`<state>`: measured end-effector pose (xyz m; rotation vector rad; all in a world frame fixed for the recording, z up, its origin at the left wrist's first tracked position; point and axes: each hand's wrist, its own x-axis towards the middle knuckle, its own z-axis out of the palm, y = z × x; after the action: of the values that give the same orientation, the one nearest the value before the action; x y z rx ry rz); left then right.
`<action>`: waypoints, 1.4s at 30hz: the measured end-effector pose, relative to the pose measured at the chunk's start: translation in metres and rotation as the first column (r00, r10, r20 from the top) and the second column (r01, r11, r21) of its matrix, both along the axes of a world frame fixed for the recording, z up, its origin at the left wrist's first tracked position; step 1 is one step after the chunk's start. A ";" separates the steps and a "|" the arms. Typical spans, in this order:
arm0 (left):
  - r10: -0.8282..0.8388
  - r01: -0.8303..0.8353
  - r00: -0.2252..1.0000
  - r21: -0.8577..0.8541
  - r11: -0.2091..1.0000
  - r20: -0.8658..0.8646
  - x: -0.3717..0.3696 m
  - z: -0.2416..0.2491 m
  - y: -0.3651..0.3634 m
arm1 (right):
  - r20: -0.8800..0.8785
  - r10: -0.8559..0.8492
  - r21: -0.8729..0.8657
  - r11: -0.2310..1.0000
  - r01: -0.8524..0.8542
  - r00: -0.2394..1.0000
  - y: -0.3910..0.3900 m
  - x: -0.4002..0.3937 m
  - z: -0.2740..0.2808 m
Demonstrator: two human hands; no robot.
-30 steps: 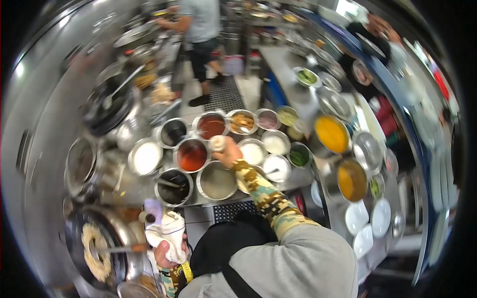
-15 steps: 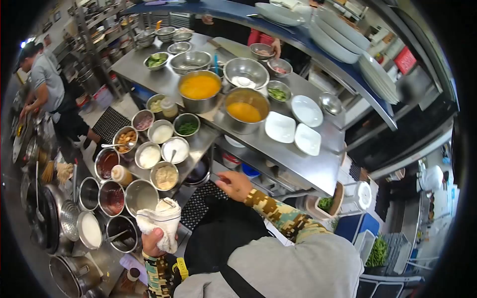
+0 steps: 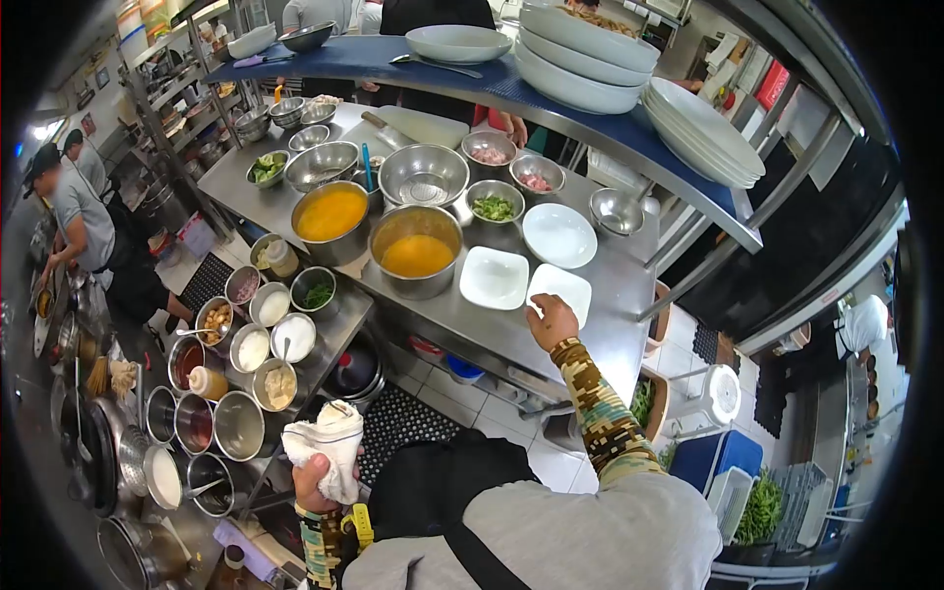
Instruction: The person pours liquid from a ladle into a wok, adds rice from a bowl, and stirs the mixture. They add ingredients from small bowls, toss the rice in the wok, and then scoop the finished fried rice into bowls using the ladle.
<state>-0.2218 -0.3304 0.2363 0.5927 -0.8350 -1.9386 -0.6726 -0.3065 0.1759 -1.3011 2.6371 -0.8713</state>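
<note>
My left hand is closed around a bunched white cloth towel with a dark stripe, held low in front of my body. At the steel table, my right hand is at the near rim of a small white square dish; its fingers are bent over the edge, pinching it. Beside that dish lie another white square dish and a white oval dish. A steel pot of orange liquid stands to their left.
A second orange-filled pot and several steel bowls cover the table's far side. Sauce and ingredient containers crowd the left counter. Overhead, a blue shelf carries stacked white bowls. Another person works at far left.
My right hand has reached forward and right from in front of my body to the small square dish. My left hand still grips the towel. The view has shifted.
</note>
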 end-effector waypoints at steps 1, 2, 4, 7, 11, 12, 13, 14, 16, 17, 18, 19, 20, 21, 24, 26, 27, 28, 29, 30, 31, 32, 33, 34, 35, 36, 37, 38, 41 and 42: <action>0.004 -0.004 1.000 0.003 1.000 0.001 -0.015 0.002 0.002 | 0.001 0.018 -0.004 1.000 -0.018 1.000 0.001 -0.014 0.001; 0.008 -0.008 1.000 0.003 1.000 0.004 -0.029 0.001 0.002 | 0.003 0.036 -0.011 0.999 -0.036 0.999 0.000 -0.027 -0.004; -0.027 0.027 1.000 0.010 1.000 -0.005 -0.058 -0.003 0.004 | -0.068 0.062 -0.003 0.998 -0.062 0.996 0.000 -0.055 -0.018; -0.074 0.069 0.996 0.076 0.995 0.056 -0.089 -0.013 0.011 | -0.144 0.102 0.050 0.994 -0.096 0.984 0.009 -0.078 -0.043; -0.106 0.099 0.993 0.125 0.987 0.055 -0.122 -0.003 0.019 | -0.116 0.154 0.115 0.983 -0.141 0.981 0.012 -0.097 -0.042; -0.110 0.102 0.991 0.111 0.989 0.071 -0.127 -0.002 0.019 | -0.099 0.164 0.120 0.981 -0.151 0.981 0.014 -0.098 -0.044; -0.112 0.104 0.990 0.098 0.990 0.086 -0.130 0.000 0.019 | -0.094 0.178 0.107 0.980 -0.168 0.979 0.015 -0.100 -0.048; -0.113 0.104 0.989 0.085 0.991 0.100 -0.132 0.000 0.020 | -0.075 0.186 0.106 0.978 -0.178 0.980 0.016 -0.101 -0.050; -0.084 0.076 0.993 0.099 0.992 0.085 -0.134 0.001 0.023 | -0.044 0.205 0.101 0.974 -0.200 0.978 0.014 -0.103 -0.050; -0.070 0.062 0.995 0.105 0.993 0.074 -0.135 0.002 0.024 | -0.036 0.217 0.106 0.971 -0.212 0.976 0.012 -0.104 -0.049; -0.051 0.043 0.996 0.100 0.994 0.078 -0.137 0.002 0.025 | -0.028 0.228 0.111 0.968 -0.224 0.973 0.011 -0.104 -0.050; -0.032 0.024 0.996 0.097 0.995 0.082 -0.139 0.004 0.027 | -0.019 0.239 0.117 0.965 -0.235 0.971 0.009 -0.104 -0.049; -0.015 0.006 0.996 0.095 0.995 0.086 -0.139 0.004 0.029 | -0.024 0.252 0.105 0.963 -0.248 0.967 0.008 -0.104 -0.049; -0.016 0.008 0.996 0.095 0.995 0.082 -0.140 0.004 0.030 | -0.029 0.265 0.093 0.961 -0.261 0.964 0.007 -0.105 -0.049; -0.021 0.014 0.997 0.091 0.996 0.074 -0.139 0.003 0.034 | -0.007 0.279 0.061 0.959 -0.278 0.960 0.004 -0.105 -0.053; -0.024 0.018 0.997 0.080 0.997 0.072 -0.139 0.003 0.036 | 0.011 0.278 0.044 0.960 -0.278 0.961 0.001 -0.107 -0.054; -0.017 0.010 0.997 0.085 0.996 0.077 -0.138 0.004 0.037 | 0.018 0.276 0.040 0.960 -0.276 0.961 0.000 -0.109 -0.051; -0.009 0.002 0.997 0.090 0.996 0.083 -0.137 0.004 0.038 | 0.025 0.274 0.036 0.961 -0.274 0.961 -0.001 -0.111 -0.049; -0.002 -0.007 0.996 0.096 0.995 0.089 -0.137 0.005 0.040 | -0.047 0.232 -0.060 0.970 -0.235 0.972 -0.003 -0.116 -0.050; 0.013 -0.022 0.995 0.096 0.995 0.096 -0.138 0.007 0.041 | -0.114 0.182 -0.159 0.967 -0.199 0.977 -0.006 -0.124 -0.053; 0.027 -0.037 0.994 0.098 0.995 0.105 -0.140 0.009 0.042 | -0.195 0.150 -0.238 0.952 -0.195 0.969 -0.010 -0.134 -0.053; 0.040 -0.051 0.993 0.098 0.994 0.113 -0.141 0.010 0.043 | -0.177 0.106 -0.210 0.967 -0.143 0.978 -0.011 -0.142 -0.053; 0.039 -0.050 0.992 0.089 0.995 0.122 -0.141 0.010 0.043 | -0.128 0.102 -0.145 0.982 -0.120 0.986 -0.012 -0.149 -0.049; 0.039 -0.050 0.991 0.081 0.995 0.131 -0.141 0.010 0.043 | -0.080 0.095 -0.077 0.992 -0.101 0.992 -0.012 -0.153 -0.047; 0.040 -0.050 0.989 0.074 0.996 0.139 -0.140 0.010 0.044 | -0.083 0.098 -0.069 0.992 -0.104 0.992 -0.014 -0.155 -0.045; 0.035 -0.042 0.992 0.057 0.997 0.123 -0.138 0.008 0.045 | -0.086 0.102 -0.060 0.992 -0.107 0.991 -0.014 -0.156 -0.041; 0.030 -0.035 0.994 0.041 0.999 0.106 -0.136 0.003 0.045 | -0.090 0.106 -0.051 0.993 -0.111 0.990 -0.015 -0.157 -0.040; 0.025 -0.027 0.996 0.025 0.999 0.089 -0.136 -0.001 0.047 | -0.125 0.123 -0.061 0.989 -0.132 0.984 -0.016 -0.156 -0.041; 0.052 -0.060 0.990 0.059 0.996 0.130 -0.141 0.005 0.052 | -0.181 0.168 -0.082 0.979 -0.185 0.969 -0.017 -0.155 -0.053; 0.058 -0.070 0.988 0.076 0.995 0.142 -0.143 0.006 0.053 | -0.168 0.179 -0.086 0.977 -0.195 0.969 -0.018 -0.152 -0.056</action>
<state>-0.3644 -0.2777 0.2418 0.8024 -0.8169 -1.8957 -0.8244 -0.3241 0.1199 -1.6802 2.5564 -0.9194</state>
